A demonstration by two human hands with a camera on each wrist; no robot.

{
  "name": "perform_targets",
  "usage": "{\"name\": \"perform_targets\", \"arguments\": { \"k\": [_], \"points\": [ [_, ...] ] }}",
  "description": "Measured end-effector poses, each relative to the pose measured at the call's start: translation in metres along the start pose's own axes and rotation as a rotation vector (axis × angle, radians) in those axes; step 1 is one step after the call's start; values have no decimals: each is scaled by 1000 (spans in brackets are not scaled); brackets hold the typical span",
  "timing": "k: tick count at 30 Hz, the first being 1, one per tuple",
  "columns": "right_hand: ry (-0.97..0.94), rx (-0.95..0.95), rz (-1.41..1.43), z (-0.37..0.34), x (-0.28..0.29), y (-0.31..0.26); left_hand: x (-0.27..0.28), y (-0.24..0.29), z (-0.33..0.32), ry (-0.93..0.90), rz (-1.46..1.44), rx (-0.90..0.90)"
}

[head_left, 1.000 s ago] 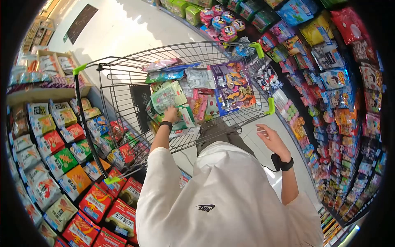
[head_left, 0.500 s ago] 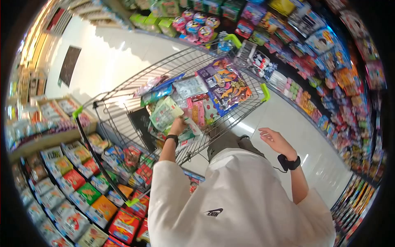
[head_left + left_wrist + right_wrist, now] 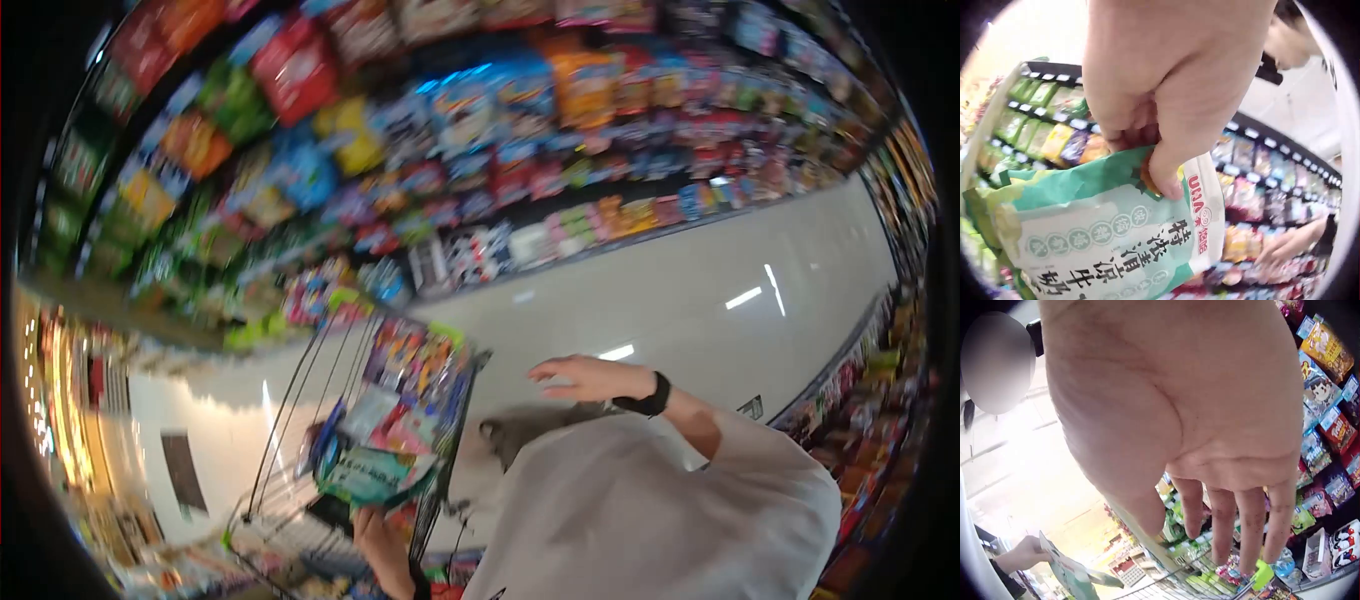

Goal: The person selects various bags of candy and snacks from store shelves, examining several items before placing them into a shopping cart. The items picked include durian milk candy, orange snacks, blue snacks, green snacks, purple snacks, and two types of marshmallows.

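My left hand (image 3: 378, 545) pinches the top edge of a teal-and-white candy bag (image 3: 1110, 231) with thumb and fingers. A yellow-green bag edge (image 3: 982, 215) shows behind that bag in the left wrist view. In the head view the teal bag overlaps the shopping cart (image 3: 448, 330). A purple snack pack (image 3: 405, 355) and several other bags lie inside the cart. To the right of the cart, my right hand (image 3: 595, 378) hangs in the air, holding nothing. Its fingers (image 3: 1222, 519) are straight and spread in the right wrist view.
Shelves of packaged snacks (image 3: 480, 110) run along the far side, blurred in the head view. Pale tiled floor (image 3: 680, 290) lies between them and me. More shelves stand at the right edge, and low displays sit at bottom left.
The head view has swung to the right, so the cart now sits lower left. My left hand has lifted the teal candy bag from the pile. My right hand stays free.
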State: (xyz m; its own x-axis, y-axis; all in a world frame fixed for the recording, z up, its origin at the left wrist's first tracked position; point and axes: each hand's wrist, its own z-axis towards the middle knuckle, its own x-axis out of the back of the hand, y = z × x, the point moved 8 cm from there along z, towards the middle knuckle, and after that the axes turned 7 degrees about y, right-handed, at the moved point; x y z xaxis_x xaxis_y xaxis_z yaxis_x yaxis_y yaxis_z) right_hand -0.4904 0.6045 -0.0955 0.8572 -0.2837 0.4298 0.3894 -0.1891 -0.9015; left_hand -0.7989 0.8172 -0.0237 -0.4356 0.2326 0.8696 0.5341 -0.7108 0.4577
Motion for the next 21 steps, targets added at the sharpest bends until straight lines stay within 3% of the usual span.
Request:
{"name": "perform_targets", "arguments": {
  "k": [2,3,4,6,7,9,10,11,12,13,14,15,16,17,18,19,21],
  "points": [
    [-14,32,51,-21,44,-18,-8,58,6,-29,-62,93],
    [25,30,32,-35,68,-20,-30,72,2,-258,-156,66],
    [40,96,80,-48,90,-26,-19,147,28,36,-352,-71],
    [83,170,120,-77,129,-25,-57,204,49,-49,-684,-162],
    [101,216,160,-92,145,-22,-78,248,60,-133,-909,-323],
    [156,266,186,-125,175,-11,-124,327,71,-402,-1119,-371],
    [88,242,240,-145,178,0,-158,356,76,-511,-1252,-473],
    [17,216,296,-167,178,12,-180,396,76,-612,-1382,-420],
    [48,212,294,-188,183,24,-225,409,80,-610,-1166,-375],
    [-12,143,513,-210,180,41,-234,467,74,-825,-1421,-273],
    [-74,80,729,-231,174,52,-250,507,69,-874,-1394,-284],
    [67,76,898,-249,180,61,-284,523,58,-952,-1406,-32],
    [208,76,1062,-267,184,72,-297,552,53,-966,-1408,-55],
    [359,52,925,-286,192,98,-314,579,48,-1036,-1433,39],
    [378,59,916,-300,193,106,-330,601,42,-1105,-1452,138],
    [580,-27,1005,-318,203,125,-340,620,41,-1120,-1451,119],
    [956,-210,1048,-357,228,156,-362,646,40,-1137,-1745,248]
  ]
}}
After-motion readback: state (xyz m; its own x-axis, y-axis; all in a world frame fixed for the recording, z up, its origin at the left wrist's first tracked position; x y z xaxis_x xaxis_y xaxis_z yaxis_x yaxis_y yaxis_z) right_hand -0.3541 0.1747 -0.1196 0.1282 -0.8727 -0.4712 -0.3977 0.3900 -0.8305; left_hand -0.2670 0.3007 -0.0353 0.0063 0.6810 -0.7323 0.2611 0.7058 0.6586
